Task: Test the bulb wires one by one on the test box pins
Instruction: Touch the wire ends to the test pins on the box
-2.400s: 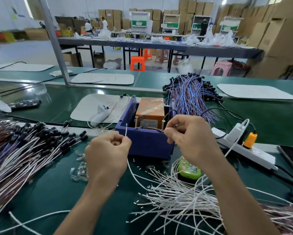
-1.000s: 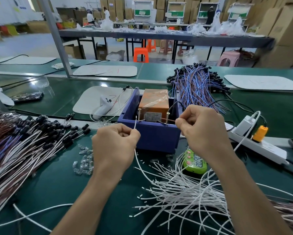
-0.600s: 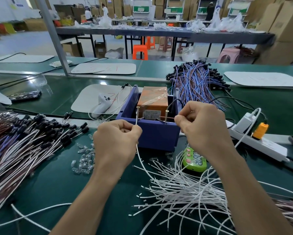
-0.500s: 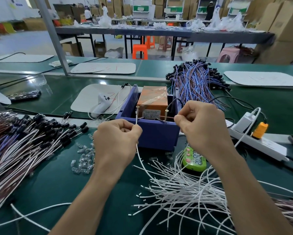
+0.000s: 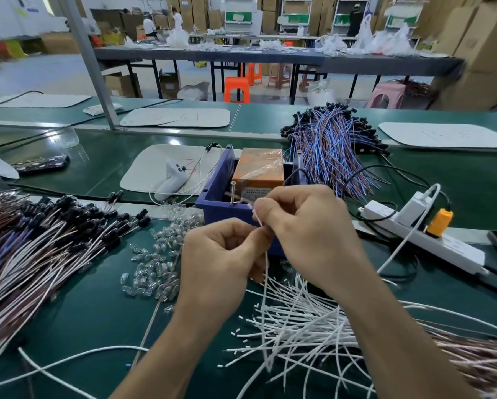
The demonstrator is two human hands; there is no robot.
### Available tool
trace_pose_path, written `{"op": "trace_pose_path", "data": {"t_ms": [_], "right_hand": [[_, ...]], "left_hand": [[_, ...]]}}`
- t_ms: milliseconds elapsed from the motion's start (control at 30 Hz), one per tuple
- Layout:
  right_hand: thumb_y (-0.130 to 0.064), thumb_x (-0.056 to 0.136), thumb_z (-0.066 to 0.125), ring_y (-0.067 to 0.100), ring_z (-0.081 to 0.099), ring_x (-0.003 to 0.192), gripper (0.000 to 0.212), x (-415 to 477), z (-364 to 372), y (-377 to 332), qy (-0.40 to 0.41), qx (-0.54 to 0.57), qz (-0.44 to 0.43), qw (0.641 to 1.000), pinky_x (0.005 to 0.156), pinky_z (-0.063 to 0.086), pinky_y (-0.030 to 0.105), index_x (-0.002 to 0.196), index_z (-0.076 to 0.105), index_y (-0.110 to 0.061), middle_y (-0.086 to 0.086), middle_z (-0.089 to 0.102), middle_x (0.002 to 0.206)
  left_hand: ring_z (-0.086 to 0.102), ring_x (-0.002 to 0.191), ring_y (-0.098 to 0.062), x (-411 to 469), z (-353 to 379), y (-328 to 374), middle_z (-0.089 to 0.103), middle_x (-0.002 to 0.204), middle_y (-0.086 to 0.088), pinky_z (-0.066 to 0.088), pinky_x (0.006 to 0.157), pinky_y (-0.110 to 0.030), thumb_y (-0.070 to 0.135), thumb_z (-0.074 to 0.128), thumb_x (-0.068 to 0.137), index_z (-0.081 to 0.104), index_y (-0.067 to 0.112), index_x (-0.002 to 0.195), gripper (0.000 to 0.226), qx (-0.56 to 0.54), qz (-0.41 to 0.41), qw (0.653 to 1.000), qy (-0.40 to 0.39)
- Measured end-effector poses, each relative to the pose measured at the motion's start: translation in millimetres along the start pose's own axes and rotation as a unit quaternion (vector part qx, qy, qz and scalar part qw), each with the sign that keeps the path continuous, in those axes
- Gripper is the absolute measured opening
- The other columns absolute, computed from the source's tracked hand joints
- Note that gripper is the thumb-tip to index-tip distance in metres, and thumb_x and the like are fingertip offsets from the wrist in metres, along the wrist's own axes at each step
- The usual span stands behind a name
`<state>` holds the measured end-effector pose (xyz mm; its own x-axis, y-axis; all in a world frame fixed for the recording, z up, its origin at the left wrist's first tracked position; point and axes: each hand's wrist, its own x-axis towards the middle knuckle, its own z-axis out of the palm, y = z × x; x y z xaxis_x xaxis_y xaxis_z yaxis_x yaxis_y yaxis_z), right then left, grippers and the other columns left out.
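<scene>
The blue test box [image 5: 217, 204] holds an orange block [image 5: 258, 168], and one upright screw pin [image 5: 232, 192] stands at its front rim. The second pin is hidden behind my right hand [image 5: 307, 237]. My left hand [image 5: 221, 254] and my right hand are together just in front of the box, both pinching one white bulb wire [image 5: 266, 263]. Its tip pokes up beside my right thumb, a little right of the visible pin and apart from it. The rest of the wire hangs down into the loose white wire pile [image 5: 299, 335].
Black-capped wires [image 5: 40, 243] are heaped at the left, small clear bulbs [image 5: 155, 272] lie beside them. A blue-and-brown wire bundle [image 5: 330, 148] sits behind the box. A white power strip [image 5: 425, 240] with an orange plug lies right. A white handheld tool [image 5: 171, 178] rests on a mat.
My hands, which were apart holding the wire's ends at the two pins, have come together in front of the box. The wire has left the pins.
</scene>
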<state>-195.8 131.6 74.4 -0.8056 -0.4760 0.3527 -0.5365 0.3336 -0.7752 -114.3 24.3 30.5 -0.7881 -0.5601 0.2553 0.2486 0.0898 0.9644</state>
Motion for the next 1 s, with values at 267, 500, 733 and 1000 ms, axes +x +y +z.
{"op": "trace_pose_path", "data": {"t_ms": [267,500,733,1000], "right_hand": [[-0.018,0.088,0.077,0.008,0.065,0.063,0.014,1.2,8.4,1.8,-0.029,0.156,0.055,0.986,0.059,0.051,0.020,0.077,0.077,-0.026,-0.005,0.073,0.068],[-0.031,0.088,0.076,0.001,0.054,0.052,0.021,-5.6,3.6,-2.2,-0.030,-0.046,0.024,0.998,0.050,0.039,0.011,0.068,0.073,-0.029,-0.018,0.058,0.051],[-0.034,0.086,0.077,-0.001,0.055,0.052,0.016,-8.0,-1.0,-5.0,-0.050,-0.063,0.019,0.997,0.048,0.039,0.011,0.070,0.076,-0.029,-0.019,0.058,0.050],[-0.028,0.083,0.079,0.000,0.050,0.042,0.024,-1.0,-13.6,-0.3,-0.008,-0.039,0.068,0.997,0.044,0.037,0.009,0.061,0.073,-0.023,-0.014,0.060,0.047]], "left_hand": [[0.071,0.053,-0.025,2.1,-7.0,11.4,0.074,0.067,-0.015,0.058,0.051,-0.027,0.015,0.070,0.087,0.082,0.013,0.077,0.015,-0.065,-0.031,0.997,-0.014],[0.067,0.051,-0.018,10.7,-18.1,5.9,0.074,0.066,-0.011,0.054,0.051,-0.022,0.032,0.078,0.081,0.081,0.018,0.073,0.016,-0.022,-0.012,0.998,0.053],[0.066,0.052,-0.015,15.2,-23.9,0.3,0.076,0.069,-0.009,0.053,0.052,-0.021,0.013,0.081,0.081,0.082,0.020,0.075,0.010,-0.005,-0.030,0.999,0.024],[0.068,0.057,-0.013,20.0,-32.0,-5.5,0.078,0.075,-0.006,0.053,0.056,-0.019,0.008,0.071,0.093,0.078,0.017,0.086,0.013,-0.067,-0.062,0.985,0.143]]}}
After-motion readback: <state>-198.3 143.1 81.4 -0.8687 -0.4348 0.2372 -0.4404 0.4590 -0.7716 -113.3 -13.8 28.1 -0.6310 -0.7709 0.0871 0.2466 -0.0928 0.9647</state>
